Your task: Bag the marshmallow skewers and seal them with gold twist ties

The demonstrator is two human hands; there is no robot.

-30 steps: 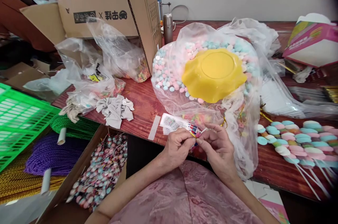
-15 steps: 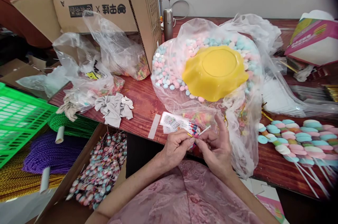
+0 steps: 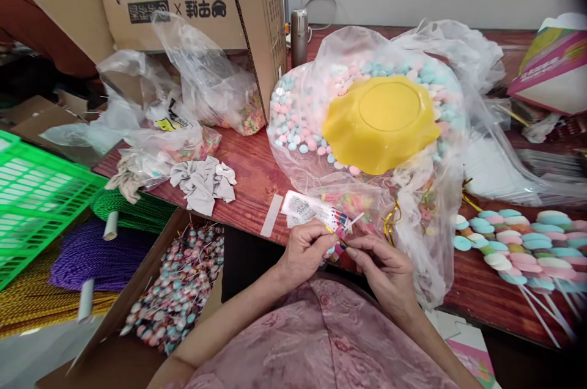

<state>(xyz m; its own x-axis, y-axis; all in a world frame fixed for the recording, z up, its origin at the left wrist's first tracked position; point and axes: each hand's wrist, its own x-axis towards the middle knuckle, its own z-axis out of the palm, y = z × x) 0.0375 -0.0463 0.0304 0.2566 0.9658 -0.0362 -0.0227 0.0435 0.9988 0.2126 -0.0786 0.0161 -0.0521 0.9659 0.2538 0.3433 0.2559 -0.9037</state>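
Note:
My left hand (image 3: 306, 253) is closed round the gathered neck of a small printed candy wrapper, from which a white stick (image 3: 356, 220) pokes out. A thin gold twist tie (image 3: 329, 230) crosses that neck. My right hand (image 3: 384, 266) pinches thumb to forefinger at the tie's other end, right beside the neck. What hangs below the neck is mostly hidden by my fingers. Just beyond my hands lie flat printed wrappers (image 3: 300, 208) on the table. More gold twist ties (image 3: 391, 222) lie to the right of them, on the clear bag.
A yellow scalloped bowl (image 3: 385, 126) sits upside down on a big clear bag of pastel candies (image 3: 293, 126). At right lie candy skewers (image 3: 523, 248). A carton (image 3: 183, 22), crumpled grey cloth (image 3: 204, 184), green basket (image 3: 41, 205) and box of finished candies (image 3: 178, 291) are on the left.
My right hand's raised fingers have curled down and it has drawn slightly away to the right of the wrapper's neck. My left hand keeps its grip. The whole view has shifted a little.

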